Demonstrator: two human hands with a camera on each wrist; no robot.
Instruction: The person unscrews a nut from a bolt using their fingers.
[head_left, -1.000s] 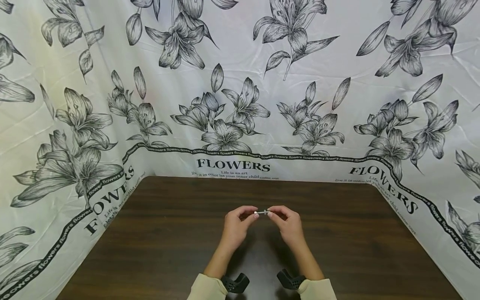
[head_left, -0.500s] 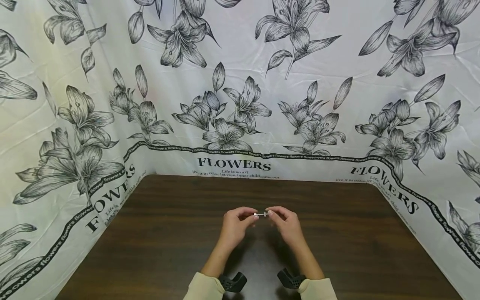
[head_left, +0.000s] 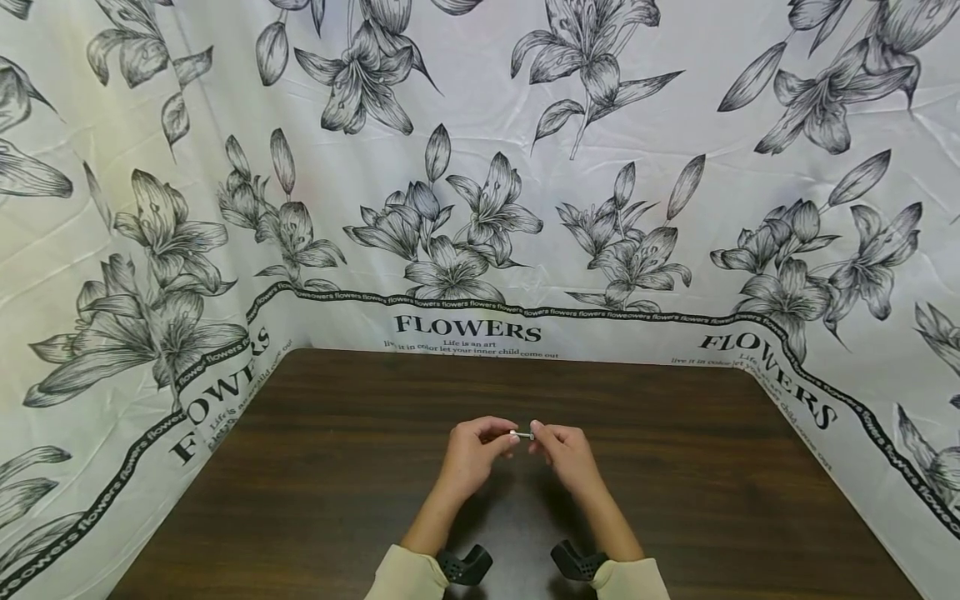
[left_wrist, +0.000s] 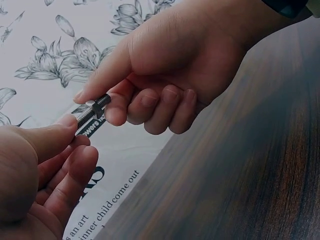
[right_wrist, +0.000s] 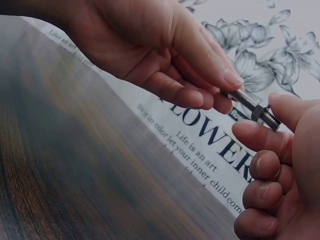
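Note:
My left hand [head_left: 467,460] pinches one end of a small metal bolt [right_wrist: 245,101] between thumb and fingertips, above the table. The bolt lies roughly level, its bare thread pointing toward my right hand [head_left: 573,460]. A hex nut [right_wrist: 257,112] is on the thread, a short way in from the free end. The right thumb and index finger sit on either side of the nut, gripping it; the other right fingers are curled below. The bolt's far end is hidden in the left fingertips. In the left wrist view the nut [left_wrist: 97,108] shows between both hands.
Both hands are over a dark wood-grain table [head_left: 360,492]. White cloth [head_left: 480,225] with black flower drawings and lettering hangs behind and along the sides. A black wrist device [head_left: 467,567] sits on each wrist, by the pale sleeves.
The right fingers have shifted slightly left and rolled over at the nut. The left hand keeps its pinch on the bolt, with both hands a touch lower in the head view.

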